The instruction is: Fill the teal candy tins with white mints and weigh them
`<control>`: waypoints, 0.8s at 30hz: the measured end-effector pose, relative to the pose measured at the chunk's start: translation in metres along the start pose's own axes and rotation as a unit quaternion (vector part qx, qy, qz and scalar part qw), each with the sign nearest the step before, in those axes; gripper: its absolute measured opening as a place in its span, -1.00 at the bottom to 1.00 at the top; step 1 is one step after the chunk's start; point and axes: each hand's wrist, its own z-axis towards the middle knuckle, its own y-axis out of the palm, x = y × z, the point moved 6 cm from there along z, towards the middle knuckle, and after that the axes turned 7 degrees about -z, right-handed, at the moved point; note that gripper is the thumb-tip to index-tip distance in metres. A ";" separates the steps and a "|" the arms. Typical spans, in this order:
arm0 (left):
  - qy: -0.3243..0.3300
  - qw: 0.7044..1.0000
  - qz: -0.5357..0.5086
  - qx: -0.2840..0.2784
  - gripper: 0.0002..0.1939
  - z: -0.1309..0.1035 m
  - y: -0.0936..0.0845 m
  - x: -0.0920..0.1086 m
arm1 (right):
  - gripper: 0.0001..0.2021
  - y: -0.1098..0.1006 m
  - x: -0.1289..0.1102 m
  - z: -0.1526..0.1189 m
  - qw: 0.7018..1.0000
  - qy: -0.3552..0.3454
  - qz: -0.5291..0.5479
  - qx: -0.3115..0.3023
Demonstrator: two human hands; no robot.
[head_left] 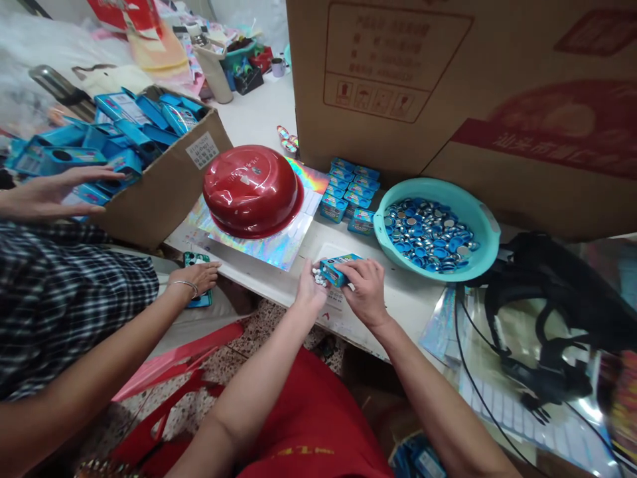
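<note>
My left hand (310,289) is cupped palm up, with small white pellets (319,277) lying in it. Directly beside them, my right hand (367,287) grips a small blue printed box (329,271), tilted with one end over the left palm. Beneath both hands is a white flat device (334,300) with small markings, partly hidden. Just beyond stand several similar blue boxes (334,207) in rows. To their right, a turquoise basin (490,249) holds many round blue and silver lids (430,239).
An upturned red basin (249,189) rests on a shiny holographic sheet (281,251). A large cardboard carton (388,139) walls off the back. At left, a co-worker's hand (60,192) reaches to a carton (164,186) of blue boxes. Black straps and cables (542,332) lie at right.
</note>
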 end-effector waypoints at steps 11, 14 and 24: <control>-0.007 0.999 0.043 -0.008 -0.73 -0.013 0.011 0.002 | -0.67 -0.010 0.010 -0.007 0.998 0.042 0.022 0.047; 0.003 0.998 0.049 -0.046 -0.79 -0.016 0.014 0.002 | -0.66 -0.009 0.011 -0.006 0.997 0.058 0.025 0.042; 0.047 0.992 0.093 -0.070 -0.88 -0.015 0.007 0.022 | -0.73 0.010 0.031 -0.003 0.976 0.155 0.150 0.045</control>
